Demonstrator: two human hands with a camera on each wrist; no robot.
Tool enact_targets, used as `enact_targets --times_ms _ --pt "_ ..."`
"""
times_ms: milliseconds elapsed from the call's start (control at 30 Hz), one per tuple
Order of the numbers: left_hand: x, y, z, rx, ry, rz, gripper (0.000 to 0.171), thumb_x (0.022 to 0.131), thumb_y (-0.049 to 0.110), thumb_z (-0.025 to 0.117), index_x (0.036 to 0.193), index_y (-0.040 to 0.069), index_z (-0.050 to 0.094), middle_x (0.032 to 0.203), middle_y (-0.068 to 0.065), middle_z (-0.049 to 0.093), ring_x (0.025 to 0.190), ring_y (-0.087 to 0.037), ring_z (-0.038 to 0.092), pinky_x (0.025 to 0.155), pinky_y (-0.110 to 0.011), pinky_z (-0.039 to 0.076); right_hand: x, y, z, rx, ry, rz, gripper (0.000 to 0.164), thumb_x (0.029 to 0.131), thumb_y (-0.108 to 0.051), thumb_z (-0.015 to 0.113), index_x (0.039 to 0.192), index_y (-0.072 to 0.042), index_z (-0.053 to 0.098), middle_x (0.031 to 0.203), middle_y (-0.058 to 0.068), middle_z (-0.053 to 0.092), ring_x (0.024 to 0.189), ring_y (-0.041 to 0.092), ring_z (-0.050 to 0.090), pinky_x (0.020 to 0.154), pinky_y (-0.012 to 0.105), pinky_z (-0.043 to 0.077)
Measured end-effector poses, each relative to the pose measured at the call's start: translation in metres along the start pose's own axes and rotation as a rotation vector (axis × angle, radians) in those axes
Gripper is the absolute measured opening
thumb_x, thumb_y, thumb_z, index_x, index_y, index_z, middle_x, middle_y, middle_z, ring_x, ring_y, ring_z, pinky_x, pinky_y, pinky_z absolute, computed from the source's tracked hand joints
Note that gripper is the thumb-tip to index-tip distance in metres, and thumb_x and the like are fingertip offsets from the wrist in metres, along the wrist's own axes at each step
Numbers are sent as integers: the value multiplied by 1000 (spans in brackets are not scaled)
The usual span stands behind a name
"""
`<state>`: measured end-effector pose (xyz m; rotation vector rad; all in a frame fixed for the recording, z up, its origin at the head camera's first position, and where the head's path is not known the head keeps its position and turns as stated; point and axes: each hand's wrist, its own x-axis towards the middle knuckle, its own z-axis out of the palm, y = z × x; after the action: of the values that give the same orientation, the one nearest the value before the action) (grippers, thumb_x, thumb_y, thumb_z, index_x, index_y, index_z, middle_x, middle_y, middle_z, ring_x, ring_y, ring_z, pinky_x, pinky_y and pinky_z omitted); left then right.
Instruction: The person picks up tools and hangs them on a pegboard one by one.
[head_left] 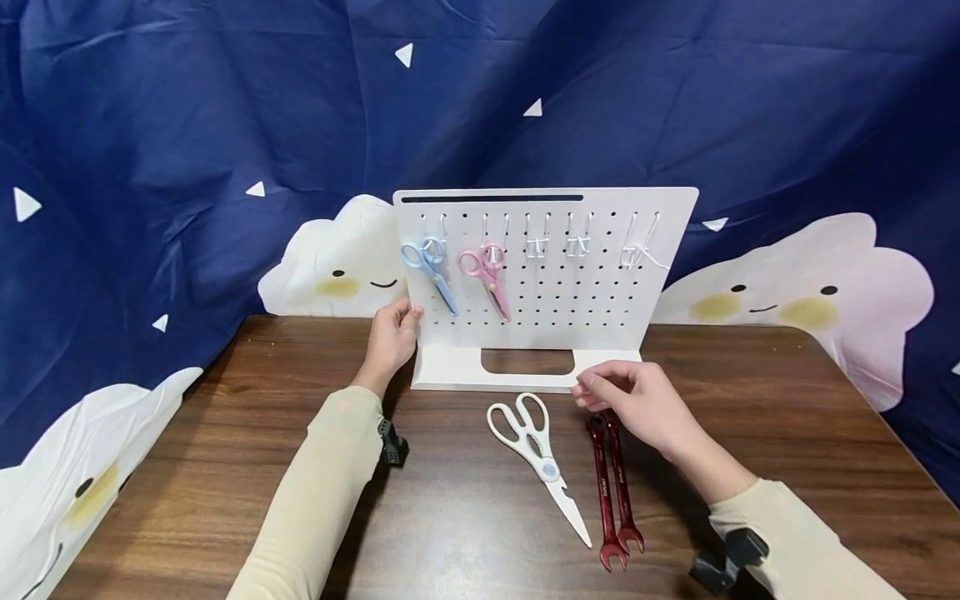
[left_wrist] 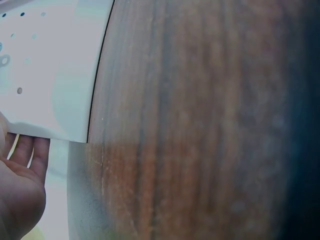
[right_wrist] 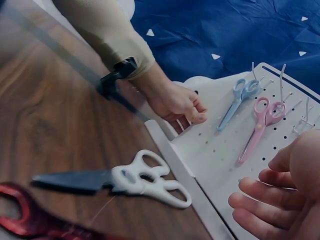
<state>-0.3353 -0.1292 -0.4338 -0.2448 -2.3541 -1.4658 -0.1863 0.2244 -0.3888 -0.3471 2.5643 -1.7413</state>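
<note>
- Where the tabletop (head_left: 187,450) spreads across the lower half of the frame, two red wrenches (head_left: 605,492) lie side by side, right of the lower centre, open ends toward the bottom edge. They look metallic, so probably stiff, fairly heavy and a little slippery; mid-shaft seems the best place to take hold.
- Just left of them lie white scissors (head_left: 550,470), blades together, tip to the lower right. They should be light and rigid; the loops at their upper left are the safer grip, away from the point.
- Over the wrenches' upper ends, right of centre, hovers the right hand (head_left: 637,400), its fingers loosely bent with nothing visible in them; whether the tips touch the pegboard's base, I cannot tell.
- Left of centre, the left hand (head_left: 392,342) grips the left edge of the white pegboard (head_left: 540,337), thumb in front, other fingers behind.
- At the frame's centre, this pegboard stands on its base; the panel looks thin, stiff and easily nudged, so a side edge suits a steadying hold.
- On its face hang blue scissors (head_left: 444,289) and pink scissors (head_left: 492,286), with more white hooks (head_left: 579,246) to their right.
- Behind, a dark blue backdrop (head_left: 480,83) fills the upper frame.
</note>
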Motion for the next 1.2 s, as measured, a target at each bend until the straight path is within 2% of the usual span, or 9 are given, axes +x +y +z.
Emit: enact_targets --times_ms 200,433,700,900,1200 --pt "0 -2 0 -9 5 14 36 107 8 65 75 -4 54 59 6 37 63 -15 39 58 -26 30 -22 10 -7 -26 -30 16 27 109 -9 63 116 17 70 99 25 79 81 17 80 77 31 65" --pt "-1 -1 1 -9 6 11 36 107 9 65 75 -4 55 60 5 37 64 -15 39 59 -26 30 -41 20 -11 6 -50 52 27 109 -9 63 118 16 70 95 18 80 78 16 79 75 34 66" --pt "0 1 1 -1 10 23 36 107 7 65 74 -5 55 61 4 38 65 -16 40 60 -26 31 -57 33 -17 32 -76 179 28 108 -8 63 119 18 67 93 17 78 73 16 76 70 36 66" --pt "1 2 0 1 7 17 34 107 7 65 78 -10 58 60 5 38 65 -16 40 60 -26 31 -67 40 -18 55 -117 236 26 106 -6 63 116 18 65 87 13 74 66 14 71 61 37 64" --pt "0 1 1 7 5 4 34 107 8 65 80 -10 59 61 4 39 66 -17 41 62 -27 32 -72 46 -12 36 -98 320 29 103 -13 71 113 14 66 78 7 67 57 13 66 53 41 62"
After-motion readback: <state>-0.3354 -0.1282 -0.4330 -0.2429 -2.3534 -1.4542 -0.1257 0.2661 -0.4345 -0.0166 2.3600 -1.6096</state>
